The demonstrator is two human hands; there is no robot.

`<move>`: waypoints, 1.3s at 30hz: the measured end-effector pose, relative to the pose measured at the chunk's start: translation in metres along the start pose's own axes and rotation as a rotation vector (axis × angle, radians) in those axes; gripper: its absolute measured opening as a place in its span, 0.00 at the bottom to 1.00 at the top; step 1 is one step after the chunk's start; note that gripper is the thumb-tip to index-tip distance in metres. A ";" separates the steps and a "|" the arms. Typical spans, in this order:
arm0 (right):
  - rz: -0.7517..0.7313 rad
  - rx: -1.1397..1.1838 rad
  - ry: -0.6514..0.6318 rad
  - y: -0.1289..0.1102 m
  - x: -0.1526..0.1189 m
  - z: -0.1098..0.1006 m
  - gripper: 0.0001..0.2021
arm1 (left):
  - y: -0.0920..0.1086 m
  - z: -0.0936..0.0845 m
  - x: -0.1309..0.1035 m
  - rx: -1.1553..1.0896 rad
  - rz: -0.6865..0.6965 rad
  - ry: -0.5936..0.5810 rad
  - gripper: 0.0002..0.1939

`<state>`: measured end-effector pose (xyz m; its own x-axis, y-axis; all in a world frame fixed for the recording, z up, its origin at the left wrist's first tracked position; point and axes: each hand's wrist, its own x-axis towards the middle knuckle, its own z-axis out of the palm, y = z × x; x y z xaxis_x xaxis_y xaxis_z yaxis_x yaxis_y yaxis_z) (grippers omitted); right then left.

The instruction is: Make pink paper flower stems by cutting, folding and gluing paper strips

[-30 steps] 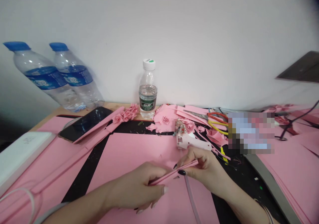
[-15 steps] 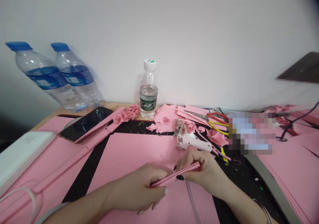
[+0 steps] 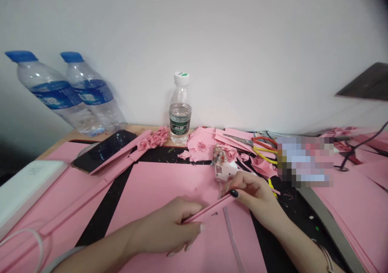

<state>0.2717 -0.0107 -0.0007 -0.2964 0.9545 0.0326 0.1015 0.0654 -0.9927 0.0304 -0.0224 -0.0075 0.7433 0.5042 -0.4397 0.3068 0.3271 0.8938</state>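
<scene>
A narrow folded strip of pink paper [image 3: 212, 209] slants between my two hands, above a large pink sheet [image 3: 157, 188]. My left hand [image 3: 172, 226] grips its lower left end between thumb and fingers. At the upper right end, my right hand [image 3: 250, 194] pinches the strip, its dark thumbnail on top. Just behind my right fingers lies a white glue gun [image 3: 224, 172], partly covered by them. A thin strip [image 3: 232, 240] runs down over the sheet below my right hand.
Two blue-capped bottles [image 3: 57, 95] [image 3: 93, 93] lean at the back left, near a black phone [image 3: 104, 151] and white box [image 3: 30, 192]. A small bottle [image 3: 180, 119] stands by the wall. Scissors [image 3: 260, 141], pink scraps [image 3: 200, 145] and paper roses [image 3: 151, 139] lie along the back.
My right hand has moved slightly up and right, its grip now at the far end of the folded strip. My left hand has stayed almost in place.
</scene>
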 end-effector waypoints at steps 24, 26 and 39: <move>-0.390 -0.752 0.119 0.007 -0.006 -0.001 0.14 | -0.002 -0.003 0.001 -0.140 -0.010 -0.043 0.07; -0.382 -0.733 0.121 0.007 -0.007 -0.001 0.15 | -0.002 -0.003 0.001 -0.142 -0.009 -0.042 0.08; -0.148 -0.295 0.023 0.009 0.001 -0.002 0.16 | 0.000 -0.001 0.000 -0.118 -0.003 0.008 0.06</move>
<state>0.2747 -0.0089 -0.0095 -0.3076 0.9343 0.1800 0.3309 0.2824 -0.9004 0.0300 -0.0211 -0.0077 0.7374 0.5096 -0.4433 0.2362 0.4204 0.8761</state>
